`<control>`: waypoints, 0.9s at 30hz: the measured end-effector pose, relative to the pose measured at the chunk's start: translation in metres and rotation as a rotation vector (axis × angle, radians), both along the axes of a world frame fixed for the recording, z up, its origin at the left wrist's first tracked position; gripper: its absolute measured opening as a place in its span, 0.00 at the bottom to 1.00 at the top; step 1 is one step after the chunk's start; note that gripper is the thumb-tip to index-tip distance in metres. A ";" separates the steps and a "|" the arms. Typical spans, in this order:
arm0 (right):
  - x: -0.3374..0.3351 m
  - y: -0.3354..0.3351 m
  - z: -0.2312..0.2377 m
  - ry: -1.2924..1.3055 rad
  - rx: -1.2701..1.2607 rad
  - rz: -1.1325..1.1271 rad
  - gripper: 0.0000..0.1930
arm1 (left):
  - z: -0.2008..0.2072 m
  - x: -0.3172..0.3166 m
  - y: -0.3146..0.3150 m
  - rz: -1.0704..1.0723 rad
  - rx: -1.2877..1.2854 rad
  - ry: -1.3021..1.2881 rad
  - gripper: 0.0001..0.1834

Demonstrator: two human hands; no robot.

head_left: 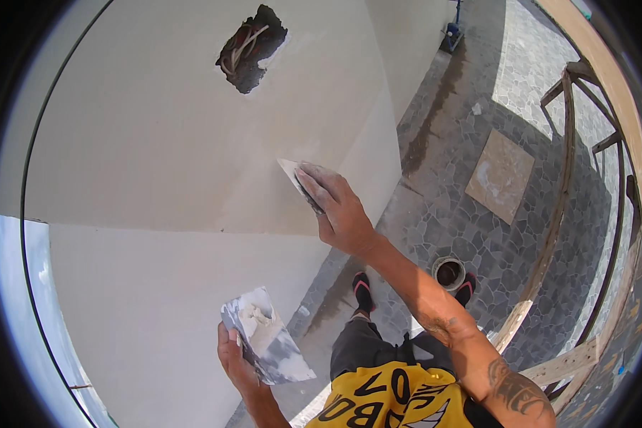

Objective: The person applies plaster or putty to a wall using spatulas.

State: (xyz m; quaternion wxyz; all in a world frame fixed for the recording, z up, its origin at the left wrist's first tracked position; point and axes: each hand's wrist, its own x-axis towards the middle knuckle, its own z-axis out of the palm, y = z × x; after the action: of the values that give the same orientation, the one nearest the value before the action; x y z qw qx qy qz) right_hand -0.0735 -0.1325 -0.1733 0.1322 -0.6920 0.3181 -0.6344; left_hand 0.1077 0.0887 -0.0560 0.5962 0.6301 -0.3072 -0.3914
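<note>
While the left hand [235, 362] grips a rectangular grey plate [282, 362], putty [260, 325] tops it. The right hand [346, 214] clasps a whitish scraper [289, 170].

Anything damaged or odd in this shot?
Yes: a ragged hole in the wall, higher in the view than the right hand. Its edges look broken and pale wires show inside, unlike the smooth surface around it. A dark streak also marks the ground beside the wall; cause unclear.
</note>
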 end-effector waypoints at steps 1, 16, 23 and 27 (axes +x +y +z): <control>-0.012 -0.017 0.008 -0.062 0.066 -0.019 0.36 | 0.000 0.001 0.000 -0.023 -0.012 0.008 0.16; 0.045 -0.005 0.026 0.041 0.047 -0.158 0.39 | -0.001 -0.004 0.002 0.115 -0.009 -0.035 0.16; -0.018 0.010 -0.021 -0.137 0.223 -0.067 0.33 | 0.000 -0.001 0.002 0.062 -0.047 -0.059 0.17; -0.084 -0.112 -0.054 -0.305 0.456 -0.345 0.21 | -0.002 0.004 0.005 0.042 0.019 -0.075 0.17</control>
State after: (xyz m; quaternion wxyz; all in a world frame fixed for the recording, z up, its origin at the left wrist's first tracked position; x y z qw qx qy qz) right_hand -0.1573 -0.2442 -0.2274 0.2204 -0.4775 0.5411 -0.6562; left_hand 0.1122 0.0935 -0.0581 0.5863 0.6564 -0.3122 -0.3577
